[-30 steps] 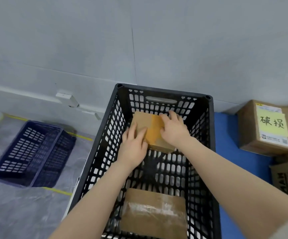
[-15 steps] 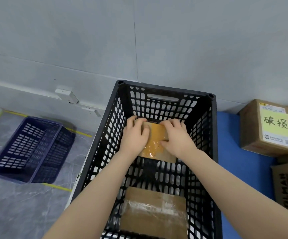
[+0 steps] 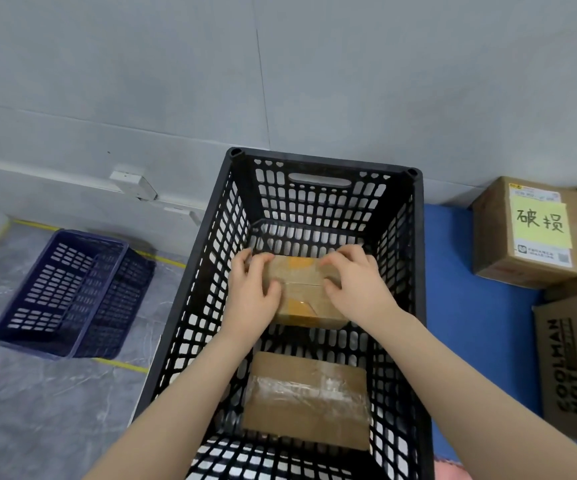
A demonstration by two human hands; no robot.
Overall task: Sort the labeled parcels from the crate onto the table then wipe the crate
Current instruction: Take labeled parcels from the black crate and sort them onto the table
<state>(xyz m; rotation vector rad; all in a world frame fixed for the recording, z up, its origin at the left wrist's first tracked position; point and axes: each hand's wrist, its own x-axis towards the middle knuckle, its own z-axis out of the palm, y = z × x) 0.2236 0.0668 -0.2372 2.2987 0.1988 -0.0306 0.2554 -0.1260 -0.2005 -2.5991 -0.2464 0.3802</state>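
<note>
Parcel (image 3: 491, 244) note (image 3: 539, 221) "破损"; carton (image 3: 571, 368) "COOLMAN".

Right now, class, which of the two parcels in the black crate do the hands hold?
The far, orange-taped parcel, gripped between the left hand and right hand; the near parcel, wrapped in clear tape, lies untouched.

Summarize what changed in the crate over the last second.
The left hand and right hand went from resting on top of the small parcel to gripping its two ends, and tipped it toward the person; a seam now shows on top. The clear-taped parcel at the near end, the black crate and the blue basket stayed put.
</note>
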